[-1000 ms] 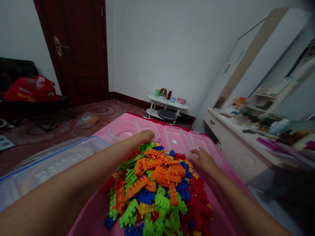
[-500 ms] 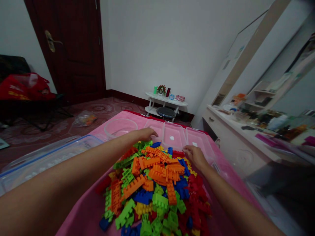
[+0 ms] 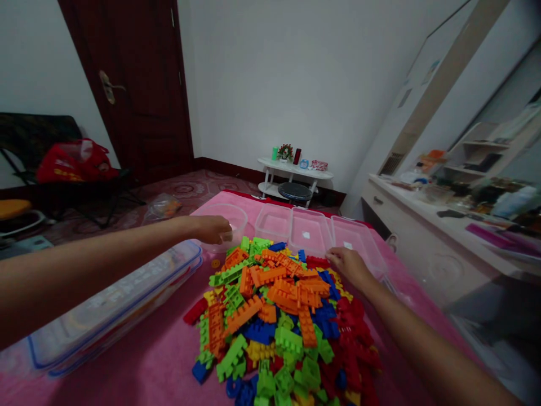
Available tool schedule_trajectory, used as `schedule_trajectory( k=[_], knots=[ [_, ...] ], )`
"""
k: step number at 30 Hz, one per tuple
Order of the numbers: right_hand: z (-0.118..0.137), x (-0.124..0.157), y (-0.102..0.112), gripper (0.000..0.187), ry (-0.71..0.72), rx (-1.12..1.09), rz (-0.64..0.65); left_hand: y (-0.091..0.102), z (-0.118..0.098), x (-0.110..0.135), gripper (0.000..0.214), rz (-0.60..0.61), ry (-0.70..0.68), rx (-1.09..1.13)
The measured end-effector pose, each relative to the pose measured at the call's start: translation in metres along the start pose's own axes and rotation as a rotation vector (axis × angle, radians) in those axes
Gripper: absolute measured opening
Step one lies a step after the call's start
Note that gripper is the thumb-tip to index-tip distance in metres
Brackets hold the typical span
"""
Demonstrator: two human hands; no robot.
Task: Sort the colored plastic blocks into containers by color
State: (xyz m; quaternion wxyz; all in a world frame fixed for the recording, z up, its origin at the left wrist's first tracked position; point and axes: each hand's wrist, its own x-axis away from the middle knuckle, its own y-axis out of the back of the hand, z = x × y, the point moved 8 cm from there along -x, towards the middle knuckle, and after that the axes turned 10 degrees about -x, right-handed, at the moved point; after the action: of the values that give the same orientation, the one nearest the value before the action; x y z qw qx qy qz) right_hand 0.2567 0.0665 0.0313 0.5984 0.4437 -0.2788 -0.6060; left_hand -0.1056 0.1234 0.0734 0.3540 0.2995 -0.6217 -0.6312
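Observation:
Reaching out across the cloth, my left hand (image 3: 214, 229) has its fingers curled at the near right rim of a clear round tub (image 3: 243, 217). My right hand (image 3: 344, 263) is closed with its fingertips together by the near right corner of the middle clear rectangular container (image 3: 310, 224); what they hold, if anything, is hidden. Between my arms lies a big heap of plastic building blocks (image 3: 270, 316), orange on top, with green, blue, yellow and red around. More clear rectangular containers stand to the left (image 3: 273, 220) and right (image 3: 359, 239) of the middle one.
A blue-rimmed clear storage box (image 3: 122, 307) lies under my left forearm on the pink cloth (image 3: 152, 361). Beyond the table stand a black round stool (image 3: 295, 191) and a low white table (image 3: 296, 168). A cluttered dresser (image 3: 406, 237) is on the right.
My left hand has moved left and nearer, from beside the left rectangular container to the round tub. My right hand stays by the middle container's corner. The view has shifted slightly left.

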Motion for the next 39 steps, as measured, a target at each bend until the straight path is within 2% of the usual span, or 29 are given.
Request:
schedule_trajectory(
  k=[3, 7, 12, 16, 24, 28, 31, 34, 36, 39],
  knots=[
    [-0.001, 0.0, 0.0, 0.033, 0.024, -0.025, -0.02, -0.02, -0.012, -0.01, 0.035, 0.035, -0.115, 0.061],
    [-0.002, -0.004, 0.001, 0.035, 0.071, -0.025, -0.061, -0.02, -0.021, -0.03, 0.041, 0.002, -0.162, 0.114],
    [-0.013, -0.019, 0.0, 0.032, 0.038, 0.017, -0.06, -0.015, -0.016, -0.058, 0.038, -0.032, -0.124, 0.155],
    [-0.023, -0.031, 0.0, 0.031, 0.01, 0.038, -0.053, -0.018, -0.01, -0.077, 0.043, -0.004, -0.103, 0.137],
    [-0.035, -0.046, 0.0, 0.028, -0.083, 0.107, -0.043, -0.019, 0.002, -0.099, 0.038, -0.025, -0.037, -0.002],
    [-0.029, -0.047, 0.003, 0.027, -0.19, 0.177, -0.08, -0.015, -0.002, -0.097, 0.033, -0.124, 0.078, -0.081],
    [-0.02, -0.045, 0.01, 0.03, -0.284, 0.231, -0.117, -0.007, -0.013, -0.093, 0.044, -0.206, 0.148, -0.138],
    [-0.009, -0.037, 0.022, 0.043, -0.33, 0.251, -0.149, 0.009, -0.026, -0.085, 0.056, -0.282, 0.186, -0.125],
    [0.009, -0.023, 0.034, 0.048, -0.268, 0.2, -0.203, 0.025, -0.035, -0.071, 0.054, -0.356, 0.183, -0.021],
    [0.054, 0.026, 0.049, 0.048, -0.017, -0.02, -0.311, 0.044, -0.059, -0.025, 0.042, -0.454, 0.065, 0.243]
  ],
)
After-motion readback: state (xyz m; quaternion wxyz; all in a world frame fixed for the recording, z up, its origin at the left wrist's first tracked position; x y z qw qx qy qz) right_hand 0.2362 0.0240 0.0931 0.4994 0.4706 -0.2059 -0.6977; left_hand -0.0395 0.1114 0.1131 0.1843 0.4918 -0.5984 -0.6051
